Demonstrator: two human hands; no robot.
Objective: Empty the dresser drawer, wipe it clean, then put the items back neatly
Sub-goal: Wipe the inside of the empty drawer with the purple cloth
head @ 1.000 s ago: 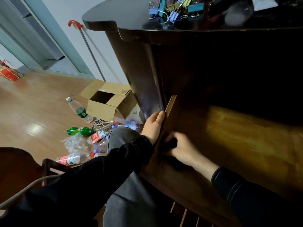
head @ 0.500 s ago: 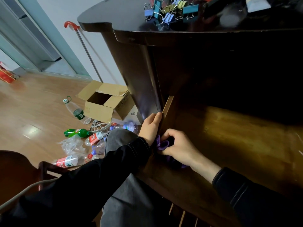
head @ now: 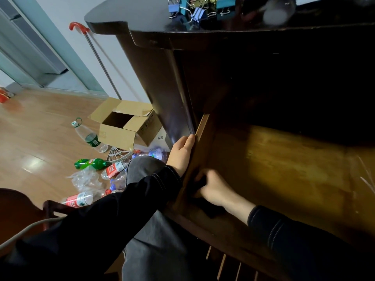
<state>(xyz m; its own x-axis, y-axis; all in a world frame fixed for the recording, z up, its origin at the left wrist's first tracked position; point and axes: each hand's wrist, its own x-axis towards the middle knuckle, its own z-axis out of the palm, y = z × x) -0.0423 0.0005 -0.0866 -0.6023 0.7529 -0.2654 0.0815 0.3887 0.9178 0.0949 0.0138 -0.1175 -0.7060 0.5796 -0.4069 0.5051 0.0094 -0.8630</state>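
Left hand (head: 182, 154) lies flat against drawer (head: 284, 169) left wall, gripping nothing. Right hand (head: 215, 189) fingers closed on dark cloth (head: 199, 184) at near-left corner. Risk: corner dirt missed in shadow.

Glossy wood floor (head: 40, 128), pale wall (head: 67, 9), open cardboard box (head: 123, 124), scattered plastic bottles (head: 91, 138).

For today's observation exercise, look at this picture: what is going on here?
A seated person is wiping out a pulled-open dresser drawer. The left hand rests against the drawer's left side wall, while the right hand presses a dark cloth into the drawer's near-left corner. The visible drawer bottom is bare. Binder clips sit on the dresser top. Plastic bottles and an open cardboard box lie on the floor to the left.
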